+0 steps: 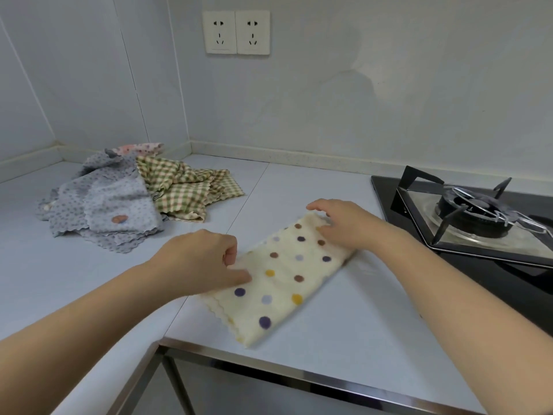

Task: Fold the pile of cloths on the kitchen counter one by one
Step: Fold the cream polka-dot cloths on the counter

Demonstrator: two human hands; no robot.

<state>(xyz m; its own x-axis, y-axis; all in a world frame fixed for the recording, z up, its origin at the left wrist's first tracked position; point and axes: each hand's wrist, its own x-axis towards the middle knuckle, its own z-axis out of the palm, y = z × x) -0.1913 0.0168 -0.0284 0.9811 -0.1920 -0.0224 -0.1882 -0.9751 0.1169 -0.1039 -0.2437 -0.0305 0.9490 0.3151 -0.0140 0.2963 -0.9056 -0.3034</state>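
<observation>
A cream cloth with coloured dots (284, 277) lies folded into a long strip on the counter (344, 333), running from near front to far right. My left hand (203, 259) rests on its left edge with the thumb pressing the cloth and the other fingers curled. My right hand (344, 223) grips the strip's far end, fingers curled over the edge. An unfolded pile sits at the back left: grey spotted cloths (110, 205), a green checked cloth (185, 187) and a pink spotted cloth (140, 148) behind them.
A black gas hob (466, 217) with a burner and metal pan support stands at the right, close to the strip's far end. Two wall sockets (236, 31) are on the back wall. The counter's steel front edge (269, 363) runs below the cloth.
</observation>
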